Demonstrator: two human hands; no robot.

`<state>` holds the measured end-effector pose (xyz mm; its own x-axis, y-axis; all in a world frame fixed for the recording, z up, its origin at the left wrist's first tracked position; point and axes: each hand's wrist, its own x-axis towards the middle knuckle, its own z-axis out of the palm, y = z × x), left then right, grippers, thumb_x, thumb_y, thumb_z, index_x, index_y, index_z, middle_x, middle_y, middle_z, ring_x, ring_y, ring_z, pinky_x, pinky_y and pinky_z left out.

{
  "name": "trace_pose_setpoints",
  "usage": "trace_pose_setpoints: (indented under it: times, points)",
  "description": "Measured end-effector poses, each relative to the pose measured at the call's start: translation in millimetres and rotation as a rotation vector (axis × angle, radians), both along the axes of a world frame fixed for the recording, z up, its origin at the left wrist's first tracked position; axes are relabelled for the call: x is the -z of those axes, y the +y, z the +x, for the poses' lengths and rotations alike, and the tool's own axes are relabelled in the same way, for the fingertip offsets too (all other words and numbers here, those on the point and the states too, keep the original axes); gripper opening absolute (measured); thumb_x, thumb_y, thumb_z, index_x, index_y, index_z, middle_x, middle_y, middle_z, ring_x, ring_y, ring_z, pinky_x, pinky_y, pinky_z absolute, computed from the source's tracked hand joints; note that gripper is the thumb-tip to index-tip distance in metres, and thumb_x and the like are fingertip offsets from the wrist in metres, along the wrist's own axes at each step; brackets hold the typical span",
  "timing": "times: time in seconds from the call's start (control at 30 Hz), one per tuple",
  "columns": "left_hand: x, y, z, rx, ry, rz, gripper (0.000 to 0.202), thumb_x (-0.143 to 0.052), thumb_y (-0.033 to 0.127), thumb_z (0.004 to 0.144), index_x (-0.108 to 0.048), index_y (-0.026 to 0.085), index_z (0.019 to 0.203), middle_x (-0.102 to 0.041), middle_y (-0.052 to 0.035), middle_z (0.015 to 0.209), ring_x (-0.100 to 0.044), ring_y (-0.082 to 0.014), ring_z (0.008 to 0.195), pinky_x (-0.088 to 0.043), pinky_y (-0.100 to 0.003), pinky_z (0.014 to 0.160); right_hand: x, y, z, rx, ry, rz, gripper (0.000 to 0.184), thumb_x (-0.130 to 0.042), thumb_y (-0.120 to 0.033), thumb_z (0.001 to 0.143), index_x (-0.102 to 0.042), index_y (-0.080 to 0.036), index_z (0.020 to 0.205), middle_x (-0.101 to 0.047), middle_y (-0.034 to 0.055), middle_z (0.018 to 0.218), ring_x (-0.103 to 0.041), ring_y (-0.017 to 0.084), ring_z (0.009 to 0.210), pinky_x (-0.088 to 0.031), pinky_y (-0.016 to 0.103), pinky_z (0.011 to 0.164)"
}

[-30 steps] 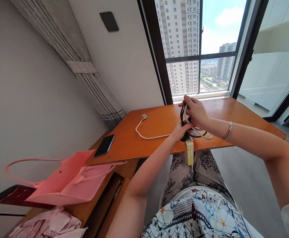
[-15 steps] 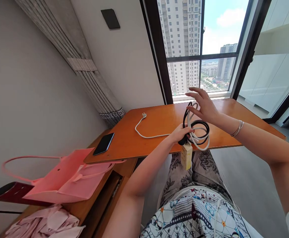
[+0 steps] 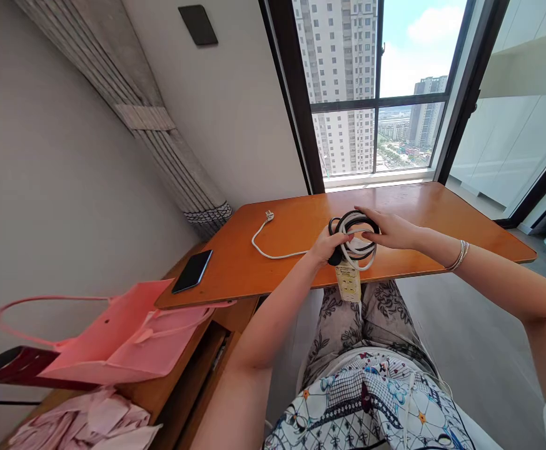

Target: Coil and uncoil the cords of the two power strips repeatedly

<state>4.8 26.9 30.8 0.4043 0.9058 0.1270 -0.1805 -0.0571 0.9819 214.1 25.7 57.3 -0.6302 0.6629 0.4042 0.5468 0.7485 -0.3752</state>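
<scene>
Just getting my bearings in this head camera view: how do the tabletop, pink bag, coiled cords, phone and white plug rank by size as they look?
Largest to smallest, as they look:
1. tabletop
2. pink bag
3. coiled cords
4. phone
5. white plug

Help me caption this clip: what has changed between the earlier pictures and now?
The right hand, raised with fingers spread half a second ago, has come down and taken hold of the right side of the cable coil, whose loops are now gathered closer together. The left hand keeps its hold; the plug and phone stay on the table.
</scene>
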Motion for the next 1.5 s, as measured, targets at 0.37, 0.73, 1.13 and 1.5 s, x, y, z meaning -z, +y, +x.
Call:
trace_pose_setpoints:
  times: [0.37,0.73,1.13,1.5]
  points:
    - [-10.1,5,-12,0.149,0.144,0.228,0.029,-0.081,0.036,0.052,-0.065,0.016,0.064,-0.057,0.0002,0.06,-0.05,-0.0142,0.061,-0.042,-0.027,0.062,0.7,-15,-13,0.082,0.52,-0.477,0.031,-0.072,-0.024,0.077,-0.071,-0.02,0.108,-0.078,0.0035,0.093,-0.074,0.021,0.086,-0.06,0.034,0.078]
    - [-7.8,10,-14,0.175,0.323,0.324,0.024,-0.068,0.037,0.06,-0.066,0.014,0.067,-0.064,-0.004,0.067,-0.056,-0.0178,0.067,-0.046,-0.029,0.067,-4.9,-24,-12,0.185,0.753,-0.747,0.054,-0.084,-0.02,0.069,-0.062,-0.016,0.119,-0.074,0.0023,0.068,-0.068,0.015,0.058,-0.058,0.026,0.058]
    - [-11.9,9,-1,0.002,0.269,0.252,0.023,-0.061,0.026,0.064,-0.06,0.016,0.086,-0.063,0.0001,0.074,-0.059,-0.016,0.071,-0.048,-0.028,0.07,-3.4,-27,-13,-0.02,1.151,-0.939,0.048,-0.083,-0.015,0.067,-0.061,-0.023,0.109,-0.075,-0.0007,0.085,-0.072,0.013,0.066,-0.062,0.025,0.066]
    - [1.4,6,15,-0.057,0.026,0.093,0.012,-0.059,0.028,0.063,-0.058,0.017,0.069,-0.049,0.0051,0.053,-0.043,-0.0083,0.047,-0.035,-0.023,0.049,-9.5,-11,-6,-0.009,0.667,-0.401,0.036,-0.071,-0.024,0.075,-0.063,-0.02,0.11,-0.072,0.003,0.086,-0.068,0.017,0.074,-0.056,0.031,0.066]
